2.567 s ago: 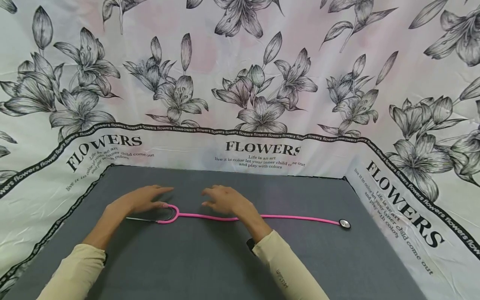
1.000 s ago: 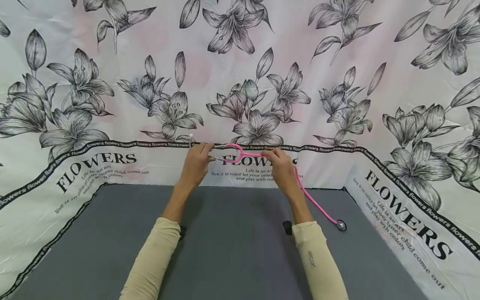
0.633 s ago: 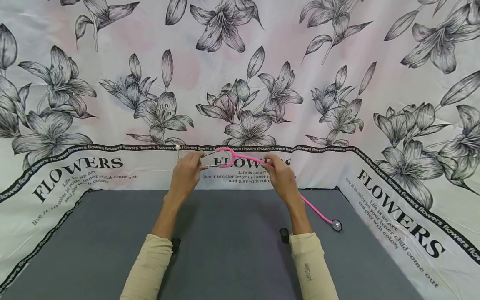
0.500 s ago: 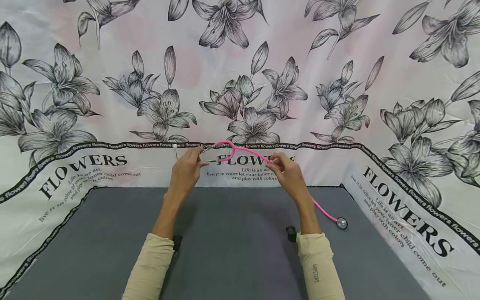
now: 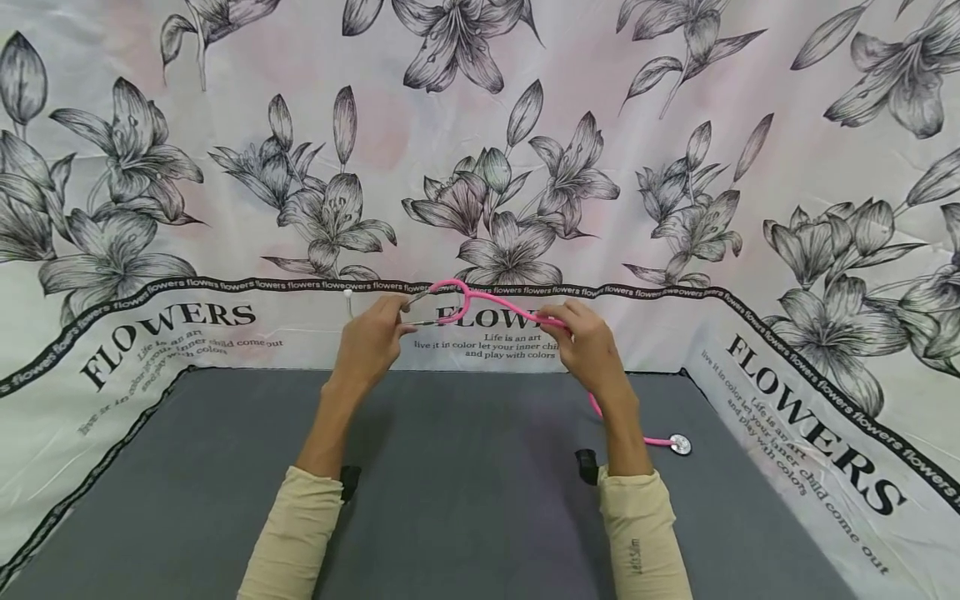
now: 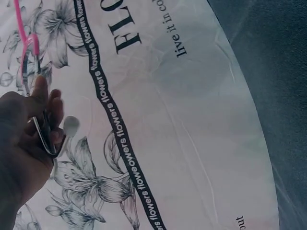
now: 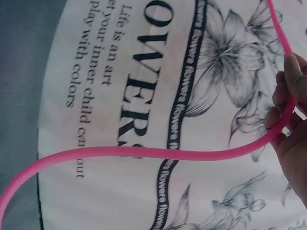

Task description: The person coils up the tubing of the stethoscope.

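A pink stethoscope is held up in front of the printed cloth, its forked end toward the left. My left hand grips the metal ear tubes; in the left wrist view a white eartip sticks out beyond the fingers. The pink tubing is pinched between the thumb and fingers of my right hand, then sags in a curve behind the forearm. Its round chestpiece lies on the grey table at the right. The forearm hides part of the tube in the head view.
A grey table spreads below both arms. White cloth printed with flowers and lettering stands behind it and along both sides. Each wrist has a small black device, as the one on the left wrist shows.
Both hands have taken hold of the stethoscope and lifted it off the table. Lately the right hand has slid along the tubing to the right, and the chestpiece has turned where it lies.
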Tool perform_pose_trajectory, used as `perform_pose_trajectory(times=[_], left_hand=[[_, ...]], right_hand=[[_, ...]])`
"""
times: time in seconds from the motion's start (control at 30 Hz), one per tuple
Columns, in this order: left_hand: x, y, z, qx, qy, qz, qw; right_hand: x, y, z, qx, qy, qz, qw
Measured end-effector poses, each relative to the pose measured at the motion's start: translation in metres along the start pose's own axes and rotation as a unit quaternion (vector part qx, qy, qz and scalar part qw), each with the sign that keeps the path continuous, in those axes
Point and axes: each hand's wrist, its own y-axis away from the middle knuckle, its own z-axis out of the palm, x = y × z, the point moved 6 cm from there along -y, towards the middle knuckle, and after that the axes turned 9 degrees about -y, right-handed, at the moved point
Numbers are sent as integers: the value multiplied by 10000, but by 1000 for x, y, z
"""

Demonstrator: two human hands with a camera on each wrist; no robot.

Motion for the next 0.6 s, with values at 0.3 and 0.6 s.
perform_pose_trajectory(times=[0.3, 0.6], left_hand=[[9, 1, 1, -402, 133, 130, 9990], [21, 1, -4, -592, -128, 285, 9978]], right_hand=[[-20, -6, 7, -453, -97, -553, 9974], [-37, -12, 24, -537, -872, -884, 9908]])
